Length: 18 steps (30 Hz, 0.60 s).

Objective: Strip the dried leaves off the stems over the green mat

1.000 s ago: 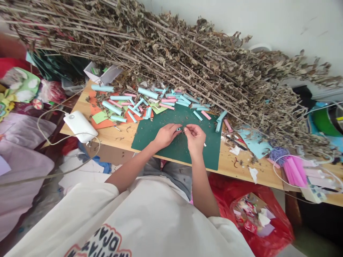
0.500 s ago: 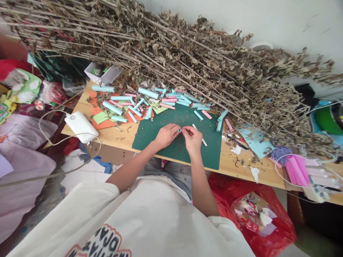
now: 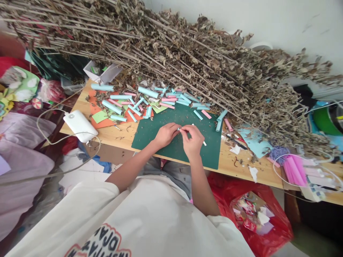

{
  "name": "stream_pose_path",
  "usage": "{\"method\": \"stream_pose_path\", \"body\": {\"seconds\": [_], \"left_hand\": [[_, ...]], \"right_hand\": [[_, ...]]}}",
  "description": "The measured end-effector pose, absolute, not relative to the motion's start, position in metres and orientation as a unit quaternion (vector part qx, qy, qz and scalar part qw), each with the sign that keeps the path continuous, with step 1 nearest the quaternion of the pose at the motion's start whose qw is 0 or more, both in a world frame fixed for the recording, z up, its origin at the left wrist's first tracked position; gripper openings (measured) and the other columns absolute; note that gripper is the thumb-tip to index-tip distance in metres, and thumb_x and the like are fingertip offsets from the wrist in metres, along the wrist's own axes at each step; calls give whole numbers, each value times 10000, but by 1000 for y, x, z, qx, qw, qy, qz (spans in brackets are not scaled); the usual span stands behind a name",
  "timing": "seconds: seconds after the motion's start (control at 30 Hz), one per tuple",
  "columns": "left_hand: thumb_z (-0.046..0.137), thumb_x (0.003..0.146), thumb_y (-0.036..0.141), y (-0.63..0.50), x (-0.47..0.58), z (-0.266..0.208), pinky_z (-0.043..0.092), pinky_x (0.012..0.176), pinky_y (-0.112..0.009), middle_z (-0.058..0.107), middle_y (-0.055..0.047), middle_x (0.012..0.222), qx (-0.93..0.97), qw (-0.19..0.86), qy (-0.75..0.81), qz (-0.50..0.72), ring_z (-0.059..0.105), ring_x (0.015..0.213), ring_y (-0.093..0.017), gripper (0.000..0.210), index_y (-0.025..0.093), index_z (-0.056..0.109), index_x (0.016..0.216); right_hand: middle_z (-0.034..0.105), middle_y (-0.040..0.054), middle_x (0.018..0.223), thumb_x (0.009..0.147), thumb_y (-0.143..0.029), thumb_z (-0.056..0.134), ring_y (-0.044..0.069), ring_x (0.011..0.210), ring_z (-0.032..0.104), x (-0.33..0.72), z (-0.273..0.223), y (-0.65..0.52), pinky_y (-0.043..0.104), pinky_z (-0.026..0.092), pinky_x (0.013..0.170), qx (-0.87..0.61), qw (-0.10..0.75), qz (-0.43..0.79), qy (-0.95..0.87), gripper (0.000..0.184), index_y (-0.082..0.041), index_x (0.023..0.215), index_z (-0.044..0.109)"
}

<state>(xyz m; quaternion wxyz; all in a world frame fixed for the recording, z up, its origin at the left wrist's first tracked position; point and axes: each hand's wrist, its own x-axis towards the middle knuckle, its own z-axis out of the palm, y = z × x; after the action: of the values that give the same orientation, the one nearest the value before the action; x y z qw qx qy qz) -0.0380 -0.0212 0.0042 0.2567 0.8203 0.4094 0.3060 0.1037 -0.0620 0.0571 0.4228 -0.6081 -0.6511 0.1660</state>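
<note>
Above the green cutting mat, my left hand and my right hand meet with their fingertips almost together. Between them is a small pale blue paper roll, mostly covered by the fingers. Both hands are closed in a pinch on it. A thin white stick lies on the mat, partly hidden behind my right hand. Further back, several light blue paper tubes and pink paper tubes lie scattered.
Dried stalks with withered leaves cover the table's back. At left are a white power bank with its cable and orange paper. Purple yarn and a pink bundle sit right. A red bag of scraps stands below.
My right hand has turned slightly and shifted, its fingertips moving a little left against my left hand's. It now covers more of the white stick. The pale blue roll shows less.
</note>
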Motion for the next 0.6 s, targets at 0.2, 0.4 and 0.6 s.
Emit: {"method": "stream_pose_path", "body": {"seconds": [0.2,0.4,0.6], "left_hand": [[370,1000,344,-21,-39,5,486,819,-311,641,-96,980,824,257,405,302,613,946,-208,309,176,613,1092],[376,999,330,-21,-37,5,485,813,-298,644,-87,968,818,260,406,313,611,916,-197,293,172,616,1056],[381,998,349,-21,-37,4,483,822,-299,640,-84,965,816,264,413,305,612,923,-194,289,185,613,1055]], "right_hand": [[655,84,968,919,-317,537,201,940,622,107,54,-62,372,521,888,-581,395,139,-698,170,-223,905,678],[663,73,1004,921,-310,513,183,912,641,110,56,-66,343,544,827,-596,386,196,-676,294,-216,1197,550],[681,61,888,943,-328,484,178,815,637,109,53,-63,330,530,793,-609,388,169,-671,185,-214,903,625]]}}
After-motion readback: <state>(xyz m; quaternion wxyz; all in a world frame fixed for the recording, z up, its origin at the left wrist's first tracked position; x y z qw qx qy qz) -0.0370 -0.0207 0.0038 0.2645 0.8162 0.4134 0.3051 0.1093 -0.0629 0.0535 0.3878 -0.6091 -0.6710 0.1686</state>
